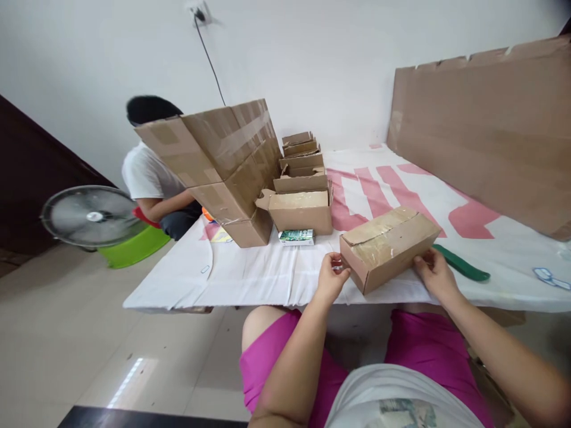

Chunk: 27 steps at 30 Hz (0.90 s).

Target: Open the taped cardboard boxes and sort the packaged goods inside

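Both your left hand [332,277] and right hand [435,275] hold the box [389,246], fingers gripping near its opposite ends; it looks light, stiff, best held there.

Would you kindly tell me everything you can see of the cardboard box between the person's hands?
The cardboard box is brown, oblong and closed, with plain sides and a seam along its top. Glossy, wrinkled tape covers part of that top. It lies slantwise near the front edge of the cloth; whether flat, I cannot tell. The left hand touches its left end, the right hand its lower right corner.
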Tool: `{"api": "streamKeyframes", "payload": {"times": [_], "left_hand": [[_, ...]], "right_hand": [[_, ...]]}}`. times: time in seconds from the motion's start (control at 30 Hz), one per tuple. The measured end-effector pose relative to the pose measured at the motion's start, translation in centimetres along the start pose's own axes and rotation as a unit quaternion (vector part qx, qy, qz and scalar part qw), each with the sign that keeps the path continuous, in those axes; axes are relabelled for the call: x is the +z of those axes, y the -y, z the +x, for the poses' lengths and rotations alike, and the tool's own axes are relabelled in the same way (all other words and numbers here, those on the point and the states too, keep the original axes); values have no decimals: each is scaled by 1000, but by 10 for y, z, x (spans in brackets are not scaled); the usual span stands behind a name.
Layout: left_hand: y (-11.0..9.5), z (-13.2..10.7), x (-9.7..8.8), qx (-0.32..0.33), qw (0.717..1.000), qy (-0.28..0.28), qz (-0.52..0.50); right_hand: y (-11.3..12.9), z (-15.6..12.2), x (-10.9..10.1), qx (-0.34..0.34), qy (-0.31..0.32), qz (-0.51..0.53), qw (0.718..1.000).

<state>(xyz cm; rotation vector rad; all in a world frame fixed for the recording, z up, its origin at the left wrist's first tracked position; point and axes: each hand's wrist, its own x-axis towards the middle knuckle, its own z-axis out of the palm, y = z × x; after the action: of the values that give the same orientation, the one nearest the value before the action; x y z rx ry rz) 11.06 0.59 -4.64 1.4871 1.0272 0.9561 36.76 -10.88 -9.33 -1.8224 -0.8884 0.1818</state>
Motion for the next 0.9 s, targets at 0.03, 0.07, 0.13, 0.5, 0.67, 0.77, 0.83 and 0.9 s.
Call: {"api": "streamKeyframes", "payload": {"times": [0.03, 0.07, 0.13, 0.5, 0.67, 0.77, 0.83, 0.9], "left_hand": [[2, 0, 2, -11, 1000, 8, 19], [3, 0, 3, -17, 999, 10, 38], [5, 0, 3, -23, 997, 0, 71], [6, 9, -30, 59, 891, -6, 450], [11, 15, -27, 107, 870, 18, 481], [13, 17, -26, 118, 904, -5, 410], [14, 18, -26, 115, 922, -24, 368], [14, 19, -28, 109, 932, -40, 342]], "right_hand": [[1, -1, 0, -6, -1, -11, 1000], [2, -1, 0, -12, -1, -21, 1000], [4, -3, -1, -23, 1, -36, 999], [13, -10, -3, -5, 19, -88, 996], [16, -12, -4, -12, 20, -96, 995], [16, -12, -3, -11, 20, -96, 995], [13, -11, -2, -15, 18, -88, 996], [10, -10, 0, -33, 5, -76, 997]]}}
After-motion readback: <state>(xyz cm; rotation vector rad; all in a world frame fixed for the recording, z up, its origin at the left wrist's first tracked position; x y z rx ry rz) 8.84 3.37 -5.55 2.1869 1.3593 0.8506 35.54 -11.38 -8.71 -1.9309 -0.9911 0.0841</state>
